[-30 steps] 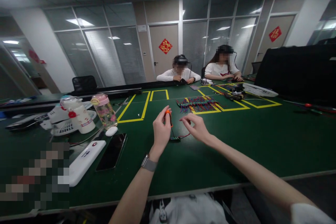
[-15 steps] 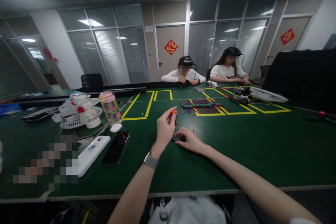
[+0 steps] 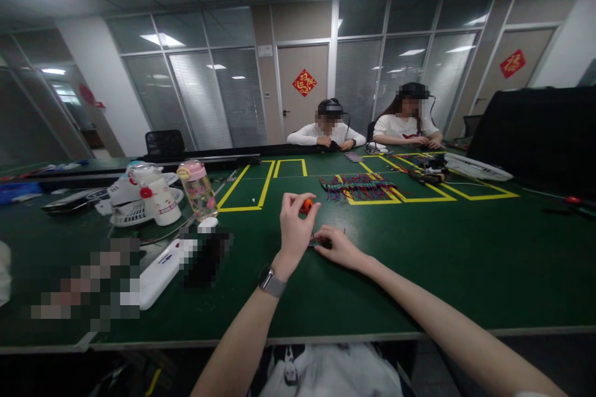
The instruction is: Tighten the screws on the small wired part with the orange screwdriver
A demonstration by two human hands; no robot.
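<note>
Thumb and fingertips of my left hand [image 3: 295,226] are closed around the orange handle of a screwdriver [image 3: 307,205]. The screwdriver stands roughly upright, its shaft mostly hidden by the hand and its tip down at a small circuit board [image 3: 312,244]. The fingers of my right hand [image 3: 339,248] are bent and pinch the board against the green table, with thin wires beside them. Most of the board is covered by the fingers. Beyond my hands lies a row of similar small boards [image 3: 358,186] with red and blue wires.
A pink-lidded bottle [image 3: 198,189], a white bottle [image 3: 161,198] and a long white case [image 3: 161,276] stand or lie to the left. Yellow tape rectangles [image 3: 239,208] mark the green table [image 3: 419,260]. Two people [image 3: 326,130] sit across it. A white keyboard [image 3: 477,166] lies far right.
My left hand has turned on the screwdriver handle, its fingers more curled and slightly to the right. My right hand has barely moved and still holds the circuit board.
</note>
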